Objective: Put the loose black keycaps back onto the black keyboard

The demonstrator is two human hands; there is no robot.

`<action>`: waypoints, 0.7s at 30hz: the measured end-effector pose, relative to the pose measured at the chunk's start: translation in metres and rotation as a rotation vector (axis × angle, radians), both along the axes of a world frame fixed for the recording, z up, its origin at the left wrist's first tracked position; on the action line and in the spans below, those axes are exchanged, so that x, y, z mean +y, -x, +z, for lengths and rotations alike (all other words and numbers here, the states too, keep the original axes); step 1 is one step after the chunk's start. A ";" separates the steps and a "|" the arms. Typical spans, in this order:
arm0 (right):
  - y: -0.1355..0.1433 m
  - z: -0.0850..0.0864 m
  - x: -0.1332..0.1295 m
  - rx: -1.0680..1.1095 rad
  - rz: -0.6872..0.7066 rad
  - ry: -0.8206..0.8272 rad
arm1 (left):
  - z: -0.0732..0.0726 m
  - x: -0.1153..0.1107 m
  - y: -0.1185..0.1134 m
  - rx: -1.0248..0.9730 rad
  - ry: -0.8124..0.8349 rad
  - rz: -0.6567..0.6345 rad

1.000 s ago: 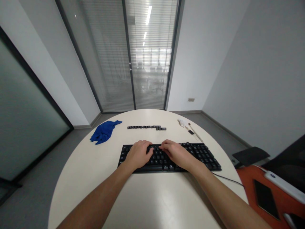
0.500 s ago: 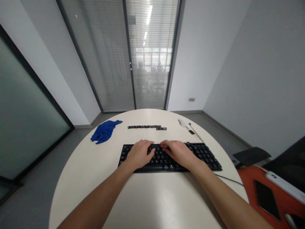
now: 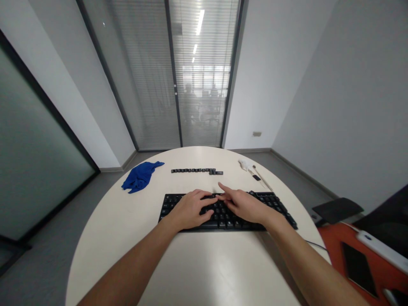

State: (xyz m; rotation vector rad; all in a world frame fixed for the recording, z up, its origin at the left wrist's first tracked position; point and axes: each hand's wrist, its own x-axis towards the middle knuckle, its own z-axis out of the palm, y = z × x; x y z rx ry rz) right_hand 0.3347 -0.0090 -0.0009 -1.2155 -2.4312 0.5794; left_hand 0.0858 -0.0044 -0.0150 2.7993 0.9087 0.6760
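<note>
A black keyboard [image 3: 228,222] lies flat on the round pale table [image 3: 191,272], below both hands. My left hand [image 3: 193,209] is over its left-middle keys, palm down, with fingers stretched toward the right and the thumb apart. Over the right-middle keys is my right hand [image 3: 245,206], its fingers spread and one pointing up and left. The fingertips of the two hands meet or nearly meet above the upper key rows; no held object shows there. Beyond the keyboard, loose black keycaps [image 3: 191,170] form a row, with a few set slightly nearer at its right end.
A crumpled blue cloth [image 3: 140,177] lies at the left. At the right are a white crumpled tissue [image 3: 244,165], a thin stick [image 3: 263,178] and a small black piece [image 3: 256,177]. The keyboard's cable [image 3: 315,245] runs toward an orange seat holding a phone [image 3: 358,268] and a white power strip [image 3: 382,250].
My left hand has shifted slightly right, its fingers reaching further toward the right hand. My right hand has opened, with one finger now raised.
</note>
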 end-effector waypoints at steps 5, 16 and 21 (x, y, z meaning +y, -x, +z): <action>-0.004 -0.003 0.007 0.091 -0.012 0.128 | 0.003 -0.001 -0.001 0.034 -0.006 0.007; 0.015 0.006 0.026 -0.039 -0.126 -0.023 | 0.003 -0.006 -0.001 0.042 0.035 0.017; 0.023 0.000 0.069 -0.183 -0.244 -0.279 | 0.002 -0.006 0.000 0.034 0.076 -0.011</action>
